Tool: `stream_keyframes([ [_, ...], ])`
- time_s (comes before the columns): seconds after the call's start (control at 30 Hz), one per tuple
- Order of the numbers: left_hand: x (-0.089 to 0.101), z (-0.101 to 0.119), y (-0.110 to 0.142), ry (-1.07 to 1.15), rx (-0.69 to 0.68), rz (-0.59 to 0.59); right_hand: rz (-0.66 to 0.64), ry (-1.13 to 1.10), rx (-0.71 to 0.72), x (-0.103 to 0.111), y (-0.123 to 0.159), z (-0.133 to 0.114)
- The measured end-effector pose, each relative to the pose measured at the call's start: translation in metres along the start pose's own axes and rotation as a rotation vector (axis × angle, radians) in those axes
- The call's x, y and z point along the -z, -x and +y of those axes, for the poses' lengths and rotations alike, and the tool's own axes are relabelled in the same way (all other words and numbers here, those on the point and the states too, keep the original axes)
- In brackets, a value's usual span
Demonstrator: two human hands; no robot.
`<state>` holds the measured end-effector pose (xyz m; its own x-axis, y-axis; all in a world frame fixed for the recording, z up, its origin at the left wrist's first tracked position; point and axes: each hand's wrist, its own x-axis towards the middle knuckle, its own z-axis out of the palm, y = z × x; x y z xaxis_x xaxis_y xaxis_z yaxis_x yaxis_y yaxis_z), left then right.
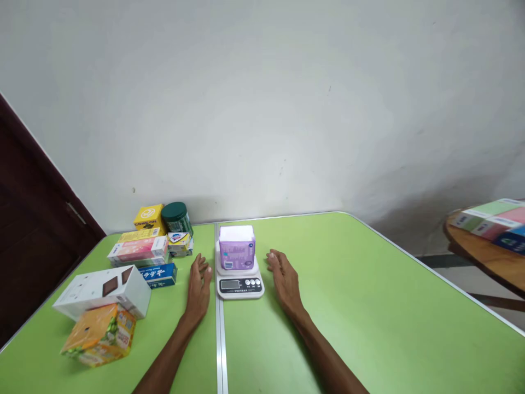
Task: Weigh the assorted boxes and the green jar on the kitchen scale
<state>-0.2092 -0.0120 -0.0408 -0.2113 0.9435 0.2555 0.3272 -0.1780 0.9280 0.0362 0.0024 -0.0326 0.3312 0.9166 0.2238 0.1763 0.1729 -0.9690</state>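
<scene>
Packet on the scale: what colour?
Purple packet with a white top; head view shows it.

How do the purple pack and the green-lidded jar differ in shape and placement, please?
The purple pack is boxy, while the green-lidded jar is round. The pack rests on the white scale; the jar stands beside a yellow box. The pack is between left hand and right hand; the jar is farther back. Both bear printing.

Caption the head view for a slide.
An open left hand and open right hand flank a white digital scale bearing a purple-and-white pack on a green table.
</scene>
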Motion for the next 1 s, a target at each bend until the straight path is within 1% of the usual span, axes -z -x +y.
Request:
stream_keyframes([
  [0.07,-0.003,0.011,0.005,-0.093,-0.112,0.03,0.02,0.013,0.1,-0.003,0.002,-0.001],
  [0.17,-0.013,0.033,0.006,-0.198,-0.248,0.048,0.026,0.042,0.309,-0.014,0.01,-0.004],
  [0.2,-0.018,0.041,0.005,-0.21,-0.269,0.041,0.018,0.052,0.358,-0.019,0.013,-0.006],
  [0.27,-0.028,0.058,0.002,-0.211,-0.285,-0.001,-0.005,0.069,0.412,-0.029,0.018,-0.011],
  [0.37,-0.043,0.082,-0.003,-0.179,-0.264,-0.085,-0.006,0.085,0.424,-0.037,0.018,-0.021],
  [0.4,-0.048,0.09,-0.004,-0.164,-0.26,-0.111,0.007,0.089,0.423,-0.036,0.016,-0.025],
  [0.47,-0.059,0.106,-0.008,-0.136,-0.282,-0.154,0.046,0.095,0.418,-0.028,0.006,-0.032],
  [0.53,-0.076,0.121,-0.016,-0.116,-0.332,-0.225,0.088,0.098,0.405,-0.012,-0.012,-0.037],
  [0.6,-0.099,0.131,-0.03,-0.1,-0.355,-0.323,0.139,0.113,0.382,0.007,-0.039,-0.036],
  [0.7,-0.145,0.131,-0.062,-0.088,-0.317,-0.433,0.193,0.157,0.352,0.033,-0.088,-0.02],
  [0.77,-0.177,0.123,-0.084,-0.075,-0.296,-0.468,0.194,0.17,0.331,0.043,-0.118,-0.002],
  [0.83,-0.203,0.112,-0.102,-0.069,-0.283,-0.497,0.19,0.175,0.306,0.048,-0.143,0.019],
  [0.9,-0.222,0.101,-0.116,-0.071,-0.272,-0.508,0.185,0.179,0.281,0.048,-0.161,0.039],
  [1.0,-0.236,0.09,-0.13,-0.069,-0.263,-0.482,0.175,0.171,0.265,0.043,-0.176,0.061],
])
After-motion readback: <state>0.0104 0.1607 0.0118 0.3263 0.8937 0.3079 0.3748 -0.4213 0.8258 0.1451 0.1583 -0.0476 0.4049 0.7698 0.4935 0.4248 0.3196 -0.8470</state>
